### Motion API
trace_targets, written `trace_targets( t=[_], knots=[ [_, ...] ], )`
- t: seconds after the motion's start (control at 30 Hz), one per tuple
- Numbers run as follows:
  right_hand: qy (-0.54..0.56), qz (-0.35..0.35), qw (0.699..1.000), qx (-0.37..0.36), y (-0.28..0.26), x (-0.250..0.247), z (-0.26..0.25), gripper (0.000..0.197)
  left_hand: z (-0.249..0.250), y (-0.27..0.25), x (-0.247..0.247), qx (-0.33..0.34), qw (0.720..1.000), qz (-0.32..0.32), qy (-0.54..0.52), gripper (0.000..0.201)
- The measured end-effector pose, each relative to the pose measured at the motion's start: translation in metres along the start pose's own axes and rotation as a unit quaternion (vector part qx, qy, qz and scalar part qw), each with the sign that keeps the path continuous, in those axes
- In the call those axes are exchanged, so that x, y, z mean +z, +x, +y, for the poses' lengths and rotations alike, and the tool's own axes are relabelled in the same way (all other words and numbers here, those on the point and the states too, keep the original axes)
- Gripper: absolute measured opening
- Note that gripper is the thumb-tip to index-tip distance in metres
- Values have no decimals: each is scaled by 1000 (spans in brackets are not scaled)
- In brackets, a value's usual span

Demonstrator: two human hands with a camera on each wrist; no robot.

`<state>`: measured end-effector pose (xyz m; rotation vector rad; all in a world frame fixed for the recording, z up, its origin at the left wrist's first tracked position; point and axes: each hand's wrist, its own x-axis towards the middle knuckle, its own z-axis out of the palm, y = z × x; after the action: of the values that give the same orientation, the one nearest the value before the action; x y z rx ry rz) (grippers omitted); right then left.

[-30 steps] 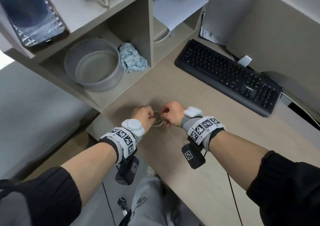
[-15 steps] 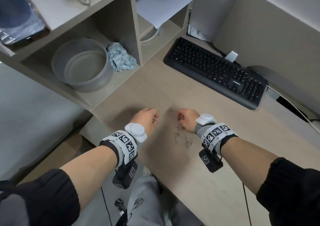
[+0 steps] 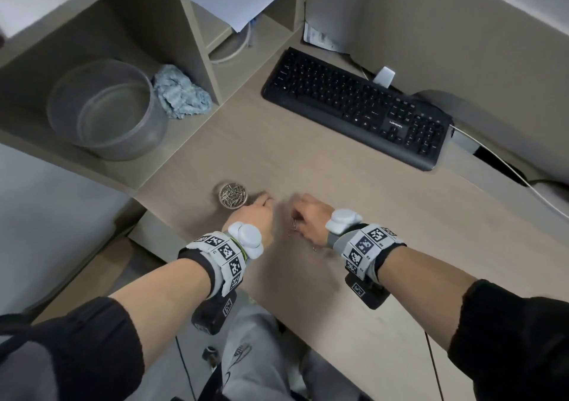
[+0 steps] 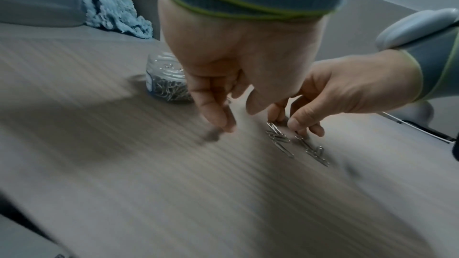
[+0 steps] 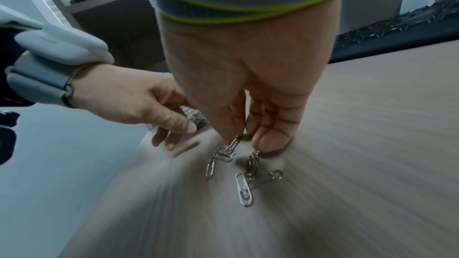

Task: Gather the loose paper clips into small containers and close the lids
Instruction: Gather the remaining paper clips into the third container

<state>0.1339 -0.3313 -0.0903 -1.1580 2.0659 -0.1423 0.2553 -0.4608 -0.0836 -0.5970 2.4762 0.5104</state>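
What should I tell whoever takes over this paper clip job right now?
Left hand: fingers loosely curled, tips near the desk, holding nothing that I can see.
Right hand: pinching one of the loose paper clips on the desk; grip not yet lifted.
Small container: stands open beyond the left hand, already well filled with clips. No lid in view.
Done: most clips are in the container.
Left: pick up the loose clips by the right hand, drop them in, find the lid and close it.
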Motion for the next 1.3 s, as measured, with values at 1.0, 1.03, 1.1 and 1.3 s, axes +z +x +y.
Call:
trace_targets(
  t=[1.0, 1.03, 1.1, 1.3],
  knots=[
    [31, 25, 997, 67, -32, 13, 17, 39, 30, 3, 23, 61, 997, 23, -45, 57],
    [37, 26, 996, 72, -32, 14, 17, 46, 27, 4, 23, 75, 996, 19, -37, 59],
    [23, 15, 997, 76, -31, 17, 14, 51, 23, 5, 22, 99, 995, 10, -16, 58],
    [14, 6, 996, 84, -25, 16, 11, 28, 16, 13, 22, 130, 992, -7, 8, 39]
  ],
)
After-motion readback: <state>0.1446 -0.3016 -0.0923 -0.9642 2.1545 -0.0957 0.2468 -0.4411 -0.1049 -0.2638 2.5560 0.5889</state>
